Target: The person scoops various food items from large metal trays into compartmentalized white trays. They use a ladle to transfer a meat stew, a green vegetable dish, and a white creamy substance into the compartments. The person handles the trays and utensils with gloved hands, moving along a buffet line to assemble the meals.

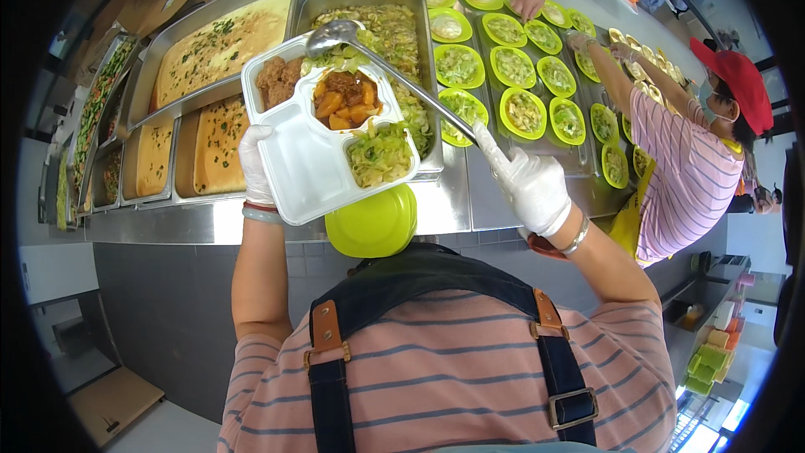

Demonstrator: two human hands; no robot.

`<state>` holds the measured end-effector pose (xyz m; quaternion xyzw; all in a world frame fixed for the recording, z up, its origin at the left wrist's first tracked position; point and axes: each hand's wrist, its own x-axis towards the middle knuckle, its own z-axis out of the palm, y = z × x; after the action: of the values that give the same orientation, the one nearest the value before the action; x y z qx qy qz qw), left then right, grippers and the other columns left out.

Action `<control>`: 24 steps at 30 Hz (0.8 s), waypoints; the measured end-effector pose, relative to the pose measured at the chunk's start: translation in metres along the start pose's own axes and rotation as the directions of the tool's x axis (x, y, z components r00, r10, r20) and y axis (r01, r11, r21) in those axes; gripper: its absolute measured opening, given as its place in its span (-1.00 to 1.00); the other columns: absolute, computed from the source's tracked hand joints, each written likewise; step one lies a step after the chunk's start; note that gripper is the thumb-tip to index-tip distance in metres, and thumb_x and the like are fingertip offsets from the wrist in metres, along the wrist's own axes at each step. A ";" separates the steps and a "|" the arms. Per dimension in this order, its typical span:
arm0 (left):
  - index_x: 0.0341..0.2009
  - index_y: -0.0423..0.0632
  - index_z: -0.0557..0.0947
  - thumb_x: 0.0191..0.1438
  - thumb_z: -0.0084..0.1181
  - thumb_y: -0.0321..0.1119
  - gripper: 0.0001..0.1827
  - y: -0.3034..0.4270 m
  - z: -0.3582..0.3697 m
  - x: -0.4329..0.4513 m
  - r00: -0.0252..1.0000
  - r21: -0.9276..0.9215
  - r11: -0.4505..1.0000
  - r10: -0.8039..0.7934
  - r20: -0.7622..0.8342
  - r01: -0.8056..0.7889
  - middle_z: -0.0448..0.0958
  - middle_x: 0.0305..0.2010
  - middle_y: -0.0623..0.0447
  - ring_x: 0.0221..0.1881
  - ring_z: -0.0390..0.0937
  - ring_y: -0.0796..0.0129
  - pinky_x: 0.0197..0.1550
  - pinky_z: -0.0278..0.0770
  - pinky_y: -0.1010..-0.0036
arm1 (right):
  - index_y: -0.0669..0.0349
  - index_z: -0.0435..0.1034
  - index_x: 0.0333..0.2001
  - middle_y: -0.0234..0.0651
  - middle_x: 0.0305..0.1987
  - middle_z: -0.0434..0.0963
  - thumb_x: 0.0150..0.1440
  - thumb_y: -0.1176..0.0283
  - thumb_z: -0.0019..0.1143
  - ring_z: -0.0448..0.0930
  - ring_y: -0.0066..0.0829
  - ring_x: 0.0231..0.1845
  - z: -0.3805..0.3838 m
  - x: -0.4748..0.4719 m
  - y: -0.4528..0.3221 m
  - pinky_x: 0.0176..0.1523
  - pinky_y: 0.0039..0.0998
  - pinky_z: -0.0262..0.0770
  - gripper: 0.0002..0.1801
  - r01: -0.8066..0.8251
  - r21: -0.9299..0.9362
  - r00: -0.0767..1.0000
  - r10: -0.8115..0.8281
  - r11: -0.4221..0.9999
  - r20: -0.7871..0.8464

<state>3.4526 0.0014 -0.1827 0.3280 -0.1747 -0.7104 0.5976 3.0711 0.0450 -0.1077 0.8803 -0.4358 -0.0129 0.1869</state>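
Note:
My left hand, in a white glove, grips the left edge of a white compartment tray. The tray holds breaded meat, a saucy stew with chunks in the round middle compartment, and chopped green cabbage at the right and at the top. My gloved right hand holds the handle of a metal ladle, index finger stretched along it. The ladle's bowl lies over the tray's upper edge, beside cabbage. Behind the tray, a deep steel pan holds more cabbage.
Stacked green plates sit at the counter's front edge, below the tray. Steel pans of steamed egg stand left. Green bowls of cabbage fill trays at right. A co-worker in a red cap reaches among them; another person's hand reaches from behind.

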 end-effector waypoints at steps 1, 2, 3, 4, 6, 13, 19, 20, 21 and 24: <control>0.22 -0.22 0.40 -0.05 0.03 -0.11 -0.27 -0.001 0.000 0.001 1.000 -0.011 1.000 -0.005 -0.022 0.005 0.51 0.10 -0.19 0.03 0.54 0.01 0.14 0.52 0.19 | 0.02 0.18 0.41 -0.39 -0.63 0.29 0.02 0.52 0.05 0.39 -0.50 -0.72 0.001 -0.002 0.002 -0.67 -0.41 0.30 -0.20 -0.017 0.075 0.999 0.020 0.997 -0.039; 0.19 -0.23 0.42 -0.07 0.03 -0.13 -0.29 -0.001 -0.002 0.002 0.999 -0.022 1.000 -0.011 -0.044 0.010 0.52 0.08 -0.20 0.01 0.55 0.01 0.11 0.55 0.18 | 0.03 0.21 0.39 -0.37 -0.62 0.32 0.03 0.52 0.08 0.41 -0.50 -0.71 0.004 -0.004 0.005 -0.67 -0.41 0.31 -0.23 -0.031 0.150 0.996 0.043 0.988 -0.077; 0.17 -0.25 0.43 -0.08 0.03 -0.14 -0.30 0.000 -0.002 0.005 0.998 -0.025 0.999 -0.023 -0.060 0.022 0.54 0.05 -0.21 0.00 0.56 0.00 0.09 0.57 0.18 | 0.04 0.24 0.37 -0.35 -0.61 0.36 0.05 0.52 0.10 0.42 -0.50 -0.71 0.006 -0.006 0.005 -0.66 -0.41 0.33 -0.25 -0.053 0.227 0.991 0.080 0.972 -0.111; 0.19 -0.24 0.42 -0.06 0.03 -0.12 -0.29 0.002 -0.002 0.006 0.998 -0.022 0.999 -0.038 -0.043 0.037 0.52 0.08 -0.20 0.02 0.55 0.01 0.12 0.54 0.18 | 0.05 0.26 0.36 -0.34 -0.54 0.43 0.07 0.54 0.11 0.46 -0.52 -0.68 0.007 -0.003 0.006 -0.62 -0.43 0.38 -0.28 -0.070 0.453 0.980 0.146 0.889 -0.135; 0.23 -0.23 0.38 -0.03 0.03 -0.08 -0.25 0.008 -0.005 0.009 0.997 -0.010 0.997 -0.072 -0.003 0.072 0.50 0.13 -0.19 0.06 0.52 0.01 0.17 0.49 0.19 | 0.10 0.26 0.36 -0.38 -0.50 0.49 0.12 0.56 0.11 0.47 -0.61 -0.66 0.008 0.012 0.018 -0.60 -0.50 0.40 -0.32 -0.138 0.810 0.971 0.240 0.570 -0.004; 0.29 -0.25 0.31 -0.09 0.05 -0.07 -0.15 0.023 0.015 0.005 0.996 0.058 0.998 -0.008 0.086 0.003 0.46 0.18 -0.24 0.11 0.51 -0.04 0.17 0.52 0.15 | 0.25 0.22 0.35 -0.47 -0.68 0.39 0.14 0.66 0.02 0.29 -0.73 -0.80 -0.001 0.037 0.074 -0.72 -0.67 0.17 -0.35 -0.571 0.716 0.811 -0.142 -0.402 0.567; 0.30 -0.23 0.31 -0.07 0.06 -0.08 -0.17 0.026 0.013 0.000 0.998 0.061 0.997 -0.047 0.042 0.044 0.45 0.20 -0.23 0.13 0.50 -0.04 0.20 0.50 0.15 | 0.25 0.27 0.33 -0.44 -0.40 0.54 0.14 0.66 0.08 0.37 -0.78 -0.72 0.000 0.006 0.072 -0.66 -0.70 0.27 -0.36 -0.365 0.928 0.924 0.152 0.073 0.351; 0.29 -0.23 0.32 -0.07 0.06 -0.08 -0.17 0.024 0.011 0.000 0.999 0.058 0.998 -0.024 0.029 0.022 0.45 0.19 -0.23 0.12 0.50 -0.03 0.20 0.50 0.16 | 0.24 0.26 0.33 -0.42 -0.35 0.55 0.14 0.66 0.09 0.38 -0.78 -0.71 0.001 0.002 0.069 -0.67 -0.71 0.28 -0.36 -0.387 0.922 0.909 0.176 0.012 0.379; 0.29 -0.22 0.32 -0.07 0.07 -0.08 -0.18 0.022 0.007 0.003 0.999 0.054 0.998 -0.021 0.034 0.019 0.46 0.19 -0.22 0.12 0.50 -0.03 0.19 0.50 0.16 | 0.23 0.26 0.34 -0.41 -0.30 0.57 0.14 0.65 0.10 0.38 -0.79 -0.70 0.001 -0.004 0.066 -0.67 -0.72 0.29 -0.35 -0.408 0.912 0.890 0.205 -0.046 0.408; 0.28 -0.22 0.34 -0.05 0.06 -0.07 -0.20 0.011 -0.009 0.008 1.000 0.045 0.999 0.007 0.027 -0.008 0.47 0.18 -0.22 0.13 0.50 -0.02 0.20 0.49 0.16 | 0.26 0.21 0.35 -0.46 -0.46 0.49 0.16 0.64 0.09 0.38 -0.80 -0.71 -0.030 0.003 0.042 -0.73 -0.75 0.26 -0.35 -0.547 0.663 0.764 0.019 -0.510 0.645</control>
<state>3.4665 -0.0079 -0.1843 0.3311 -0.1998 -0.7085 0.5903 3.0463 0.0290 -0.0646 0.4298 -0.5112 0.2627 -0.6964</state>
